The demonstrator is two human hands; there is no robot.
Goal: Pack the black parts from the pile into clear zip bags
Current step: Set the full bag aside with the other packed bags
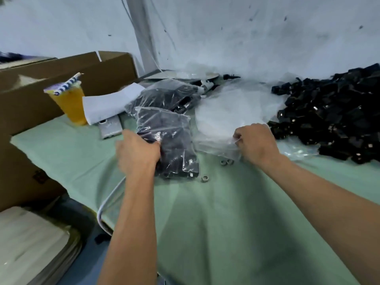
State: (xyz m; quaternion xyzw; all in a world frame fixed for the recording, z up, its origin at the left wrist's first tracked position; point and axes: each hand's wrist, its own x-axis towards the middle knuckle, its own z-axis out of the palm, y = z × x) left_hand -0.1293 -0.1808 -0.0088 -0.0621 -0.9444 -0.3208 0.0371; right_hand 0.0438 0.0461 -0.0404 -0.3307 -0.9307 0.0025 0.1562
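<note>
Both forearms are reaching out over the green table cloth (205,223) from the near edge. At the end of the left one, the left hand (137,151) is curling its fingers round the near side of a filled bag (170,145), a clear zip bag stuffed with black parts and lying flat on the cloth. Just beyond that grip, a second filled bag (162,95) is lying partly under the first one's far end. The right hand (257,142) is pinching the near edge of the stack of empty clear bags (230,118), thumb and fingertips closing on the thin plastic as if picking one sheet free; whether it is gripping one bag or several, I cannot tell.

Judging by this, at least two bags are already packed, and the work is sitting between one bag and the next. Much is remaining: right of the pinching hand, and a little beyond it, the pile of black parts (333,114) is looming large and looks barely dented. A few small grey rings (226,162) are lying loose on the cloth between the two grips, just on the near side of the bags. Left of the left hand's grip, a cup of orange drink (70,103) is standing near a cardboard box (41,83), with a white sheet of paper (109,103) leaning beside it.
</note>
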